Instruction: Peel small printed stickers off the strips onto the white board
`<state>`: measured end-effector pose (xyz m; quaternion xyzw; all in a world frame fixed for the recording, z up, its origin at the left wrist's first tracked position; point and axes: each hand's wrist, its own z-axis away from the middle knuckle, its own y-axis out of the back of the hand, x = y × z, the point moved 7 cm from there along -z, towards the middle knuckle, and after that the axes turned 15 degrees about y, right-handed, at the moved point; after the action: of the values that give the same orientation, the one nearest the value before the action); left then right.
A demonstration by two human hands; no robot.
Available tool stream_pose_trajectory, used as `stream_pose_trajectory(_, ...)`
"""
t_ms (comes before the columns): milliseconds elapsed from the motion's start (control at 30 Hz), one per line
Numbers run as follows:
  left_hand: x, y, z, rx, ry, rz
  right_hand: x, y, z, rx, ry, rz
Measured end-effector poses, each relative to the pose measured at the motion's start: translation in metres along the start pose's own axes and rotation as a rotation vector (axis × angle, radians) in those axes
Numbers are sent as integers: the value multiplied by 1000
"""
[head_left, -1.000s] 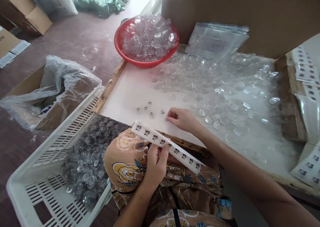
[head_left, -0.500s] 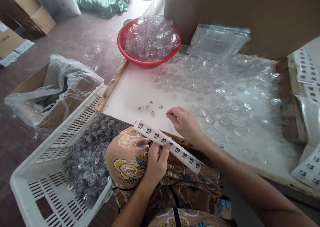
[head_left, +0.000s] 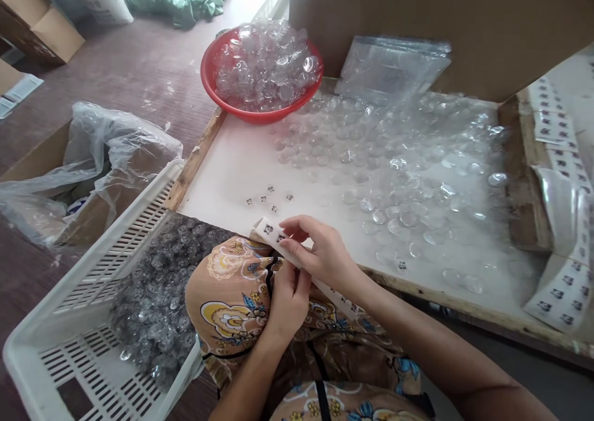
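A white sticker strip [head_left: 267,228] printed with small dark animal figures runs slantwise above my lap. My left hand [head_left: 288,300] pinches it from below, near its middle. Over the strip's upper end, my right hand [head_left: 325,251] has its thumb and forefinger at one of the printed stickers; whether a sticker is lifted cannot be made out. On the white tabletop [head_left: 223,179] just beyond, several clear discs with stickers [head_left: 270,189] lie in a loose group. Many plain clear discs [head_left: 408,218] are spread over the right part of the table.
A red basin [head_left: 262,116] heaped with clear discs stands at the table's far left corner. On my left, a white plastic crate [head_left: 28,353] holds many dark-looking pieces [head_left: 153,322]. Clear plastic bags [head_left: 394,68] lean on cardboard; sticker sheets [head_left: 563,291] hang at right.
My right hand has come from above the tabletop down and left onto the strip's upper end. The left hand keeps its hold on the strip. The view has shifted slightly.
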<state>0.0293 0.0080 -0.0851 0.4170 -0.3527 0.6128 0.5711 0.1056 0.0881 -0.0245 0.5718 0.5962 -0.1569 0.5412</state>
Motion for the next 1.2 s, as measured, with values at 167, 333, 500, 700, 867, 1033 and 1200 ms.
stream_pose_trajectory(167, -2, 0, -2, 22, -6, -28, -8, -3, 8, 112, 82, 136)
stream_pose_trajectory(333, -3, 0, -1, 24, -3, -7, -22, 12, 12, 237, 180, 54)
stream_pose_trajectory(500, -11, 0, 2, -4, 38, 38, 44, 65, 13, 309, -169, -27)
stream_pose_trajectory(700, -20, -2, 3, -36, 68, 91, 113, 73, 24, 47, -394, 136)
stream_pose_trajectory(867, -14, -1, 3, -31, 44, 86, 108, 66, 23, -11, -429, 270)
stream_pose_trajectory(1033, -13, -2, 3, -50, 31, 89, 101, 55, 19, -57, -323, 463)
stream_pose_trajectory(1200, -18, -4, 2, -60, 51, 97, 95, 36, 11, -85, -207, 500)
